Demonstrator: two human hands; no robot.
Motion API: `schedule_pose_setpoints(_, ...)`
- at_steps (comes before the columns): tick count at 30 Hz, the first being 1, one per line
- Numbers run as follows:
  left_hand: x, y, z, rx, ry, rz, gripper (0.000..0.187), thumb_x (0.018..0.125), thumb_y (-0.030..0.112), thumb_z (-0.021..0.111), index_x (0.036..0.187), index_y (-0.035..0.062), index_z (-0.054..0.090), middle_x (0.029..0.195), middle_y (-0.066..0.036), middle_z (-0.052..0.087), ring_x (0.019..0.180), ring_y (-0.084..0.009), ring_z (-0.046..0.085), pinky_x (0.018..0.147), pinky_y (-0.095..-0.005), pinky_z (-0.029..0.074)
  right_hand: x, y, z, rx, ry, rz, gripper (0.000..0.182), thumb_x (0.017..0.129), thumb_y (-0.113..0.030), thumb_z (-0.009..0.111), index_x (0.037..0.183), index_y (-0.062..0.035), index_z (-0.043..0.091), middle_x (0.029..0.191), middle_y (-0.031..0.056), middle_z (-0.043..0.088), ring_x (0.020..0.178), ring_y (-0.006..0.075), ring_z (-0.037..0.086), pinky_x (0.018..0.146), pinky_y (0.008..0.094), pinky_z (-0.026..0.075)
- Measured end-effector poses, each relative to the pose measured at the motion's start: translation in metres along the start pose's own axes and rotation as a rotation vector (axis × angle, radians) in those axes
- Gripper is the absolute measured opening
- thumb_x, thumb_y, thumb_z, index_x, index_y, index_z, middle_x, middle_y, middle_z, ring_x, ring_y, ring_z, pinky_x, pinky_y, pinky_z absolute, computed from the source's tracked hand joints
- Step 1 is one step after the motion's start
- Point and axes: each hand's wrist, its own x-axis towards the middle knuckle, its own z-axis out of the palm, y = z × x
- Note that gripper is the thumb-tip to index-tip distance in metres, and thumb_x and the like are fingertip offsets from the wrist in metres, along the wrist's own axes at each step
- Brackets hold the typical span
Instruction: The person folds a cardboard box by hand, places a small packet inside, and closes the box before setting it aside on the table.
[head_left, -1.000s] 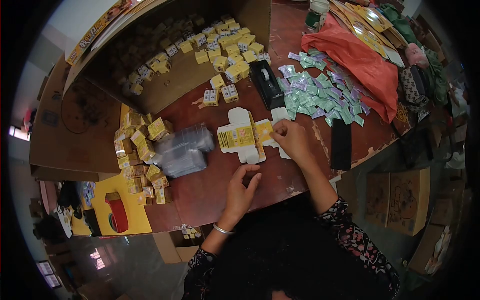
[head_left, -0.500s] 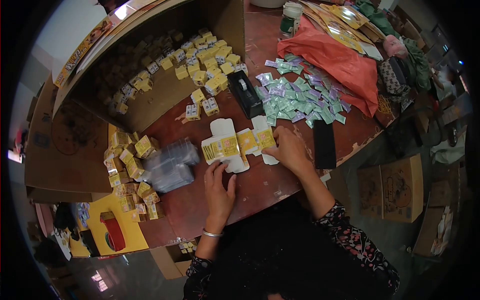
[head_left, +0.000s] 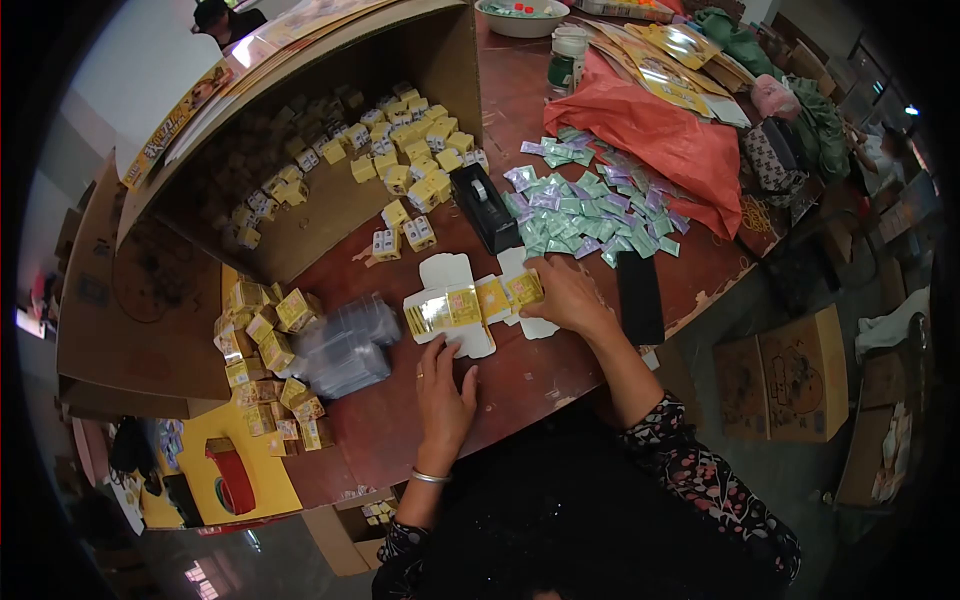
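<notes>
An unfolded yellow-and-white cardboard box [head_left: 447,308] lies flat on the red-brown table in front of me. My left hand [head_left: 445,402] rests at its lower left edge, fingers apart and fingertips by a white flap. At the right end, my right hand [head_left: 570,297] curls its thumb and fingers around the printed panel; part of that end is hidden beneath it. Just left of the flat box sits a stack of clear plastic pieces [head_left: 345,352]. Behind it stands a black tape dispenser [head_left: 487,208], and a dark phone-like slab [head_left: 640,298] lies beside my right wrist.
Small green and purple packets [head_left: 580,215] are heaped by a red plastic bag [head_left: 660,150]. A large open carton [head_left: 330,215] holds many small yellow boxes [head_left: 410,150]. More folded yellow boxes [head_left: 265,345] are piled at left. A red-sided tape roll [head_left: 232,478] stands nearby.
The view has shifted slightly. My right hand has moved a little further over the box's right end. My left hand stays by the lower edge, its fingers slightly lower against the flap.
</notes>
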Motion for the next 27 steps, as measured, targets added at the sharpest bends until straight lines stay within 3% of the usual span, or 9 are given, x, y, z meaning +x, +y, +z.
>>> schedule_pose_setpoints(5,-0.002,0.004,-0.003,0.010,0.018,-0.010,0.043,0.088,0.010,0.074,0.127,0.0021,0.059,0.142,-0.018,0.052,0.129,-0.0407,0.052,0.109,-0.0457,0.043,0.012,0.020,0.008,0.247,0.074,-0.005,0.044,0.071,-0.018,0.090,0.103,-0.0067,0.063,0.099,0.0125,0.066,0.091,0.0255,0.068,0.082,0.0380,0.053)
schedule_pose_setpoints(9,-0.002,0.004,0.001,-0.026,0.022,0.031,0.044,0.088,0.008,0.074,0.128,0.0009,0.058,0.140,-0.022,0.052,0.129,-0.0425,0.050,0.110,-0.0477,0.041,0.015,0.057,0.045,0.522,0.235,-0.136,0.018,0.075,-0.017,0.081,0.078,-0.0073,0.066,0.073,0.0094,0.067,0.072,0.0267,0.068,0.067,0.0404,0.053)
schedule_pose_setpoints(13,0.015,0.006,0.002,0.007,-0.001,0.144,0.048,0.086,0.014,0.077,0.127,-0.0012,0.057,0.134,-0.019,0.056,0.127,-0.0354,0.054,0.109,-0.0440,0.043,0.000,0.054,0.023,0.826,0.220,-0.171,0.015,0.082,-0.005,0.078,0.083,-0.0020,0.063,0.078,0.0073,0.067,0.078,0.0138,0.066,0.067,0.0318,0.053)
schedule_pose_setpoints(15,0.028,0.018,0.009,-0.028,0.010,0.163,0.049,0.085,0.015,0.078,0.127,-0.0009,0.057,0.133,-0.018,0.057,0.126,-0.0340,0.055,0.108,-0.0429,0.044,-0.020,0.045,0.000,0.946,0.300,-0.232,0.019,0.081,-0.010,0.077,0.084,-0.0022,0.061,0.074,0.0046,0.064,0.070,0.0137,0.062,0.062,0.0326,0.049)
schedule_pose_setpoints(17,0.035,0.028,0.014,-0.090,-0.005,0.162,0.051,0.085,0.016,0.079,0.127,-0.0005,0.057,0.132,-0.017,0.057,0.125,-0.0326,0.056,0.107,-0.0418,0.044,-0.049,0.029,-0.043,0.919,0.108,-0.216,0.016,0.086,-0.013,0.076,0.088,-0.0038,0.062,0.082,0.0060,0.068,0.079,0.0156,0.066,0.070,0.0336,0.050)
schedule_pose_setpoints(19,0.039,0.038,0.020,-0.168,-0.037,0.148,0.052,0.084,0.017,0.080,0.127,-0.0002,0.057,0.132,-0.017,0.057,0.124,-0.0313,0.056,0.106,-0.0407,0.045,-0.074,0.011,-0.058,0.984,0.097,-0.240,0.018,0.084,-0.015,0.077,0.088,-0.0025,0.065,0.077,0.0080,0.071,0.076,0.0134,0.067,0.064,0.0310,0.048)
schedule_pose_setpoints(20,0.040,0.041,0.021,-0.205,-0.057,0.133,0.053,0.084,0.018,0.080,0.128,0.0000,0.056,0.131,-0.016,0.058,0.124,-0.0306,0.057,0.105,-0.0401,0.045,-0.085,0.006,-0.072,0.836,0.107,-0.274,0.018,0.086,-0.016,0.076,0.092,-0.0031,0.064,0.078,0.0081,0.072,0.078,0.0125,0.068,0.066,0.0298,0.048)
schedule_pose_setpoints(24,0.042,0.055,0.023,-0.421,-0.146,0.025,0.055,0.083,0.020,0.082,0.128,0.0006,0.056,0.130,-0.014,0.058,0.122,-0.0278,0.058,0.103,-0.0379,0.046,-0.087,0.000,-0.054,1.142,-0.015,-0.318,0.014,0.089,-0.008,0.074,0.090,-0.0031,0.061,0.085,0.0016,0.069,0.076,0.0080,0.064,0.068,0.0284,0.048)
schedule_pose_setpoints(27,0.039,0.059,0.021,-0.620,-0.207,-0.100,0.058,0.082,0.021,0.084,0.128,0.0011,0.056,0.129,-0.013,0.059,0.121,-0.0258,0.059,0.102,-0.0362,0.047,-0.086,-0.005,-0.053,1.356,-0.123,-0.351,0.012,0.091,-0.005,0.072,0.091,-0.0020,0.061,0.090,0.0025,0.069,0.077,0.0085,0.065,0.070,0.0287,0.050)
